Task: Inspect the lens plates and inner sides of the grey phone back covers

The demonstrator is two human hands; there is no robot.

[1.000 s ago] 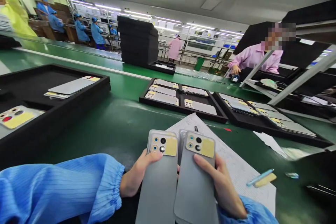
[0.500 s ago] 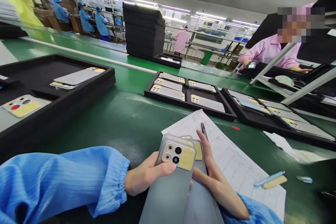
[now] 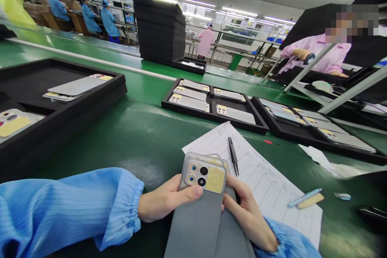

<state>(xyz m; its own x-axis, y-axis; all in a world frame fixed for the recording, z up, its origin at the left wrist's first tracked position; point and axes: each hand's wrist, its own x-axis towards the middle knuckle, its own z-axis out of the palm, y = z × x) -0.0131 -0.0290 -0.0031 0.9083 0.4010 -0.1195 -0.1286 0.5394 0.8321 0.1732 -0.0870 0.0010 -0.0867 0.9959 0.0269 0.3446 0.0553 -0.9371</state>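
Note:
Two grey phone back covers (image 3: 198, 213) with camera cut-outs and yellow film lie stacked one on the other in front of me. My left hand (image 3: 165, 201) grips the stack from the left, thumb on the top cover beside the lenses. My right hand (image 3: 248, 213) holds the stack from the right, fingers curled along its edge. Under them lies a printed paper form (image 3: 266, 185) with black tweezers (image 3: 233, 155) on it.
Black foam trays of covers sit on the green belt: one at the left (image 3: 60, 100), one in the middle (image 3: 211, 105), one at the right (image 3: 305, 129). A blue pen (image 3: 304, 198) lies at the paper's edge. A person in pink (image 3: 317, 56) works at the right; black trays are stacked behind (image 3: 159, 28).
The two covers, held side by side a second ago, have been slid together into one stack. My right fingers have drawn in against its edge.

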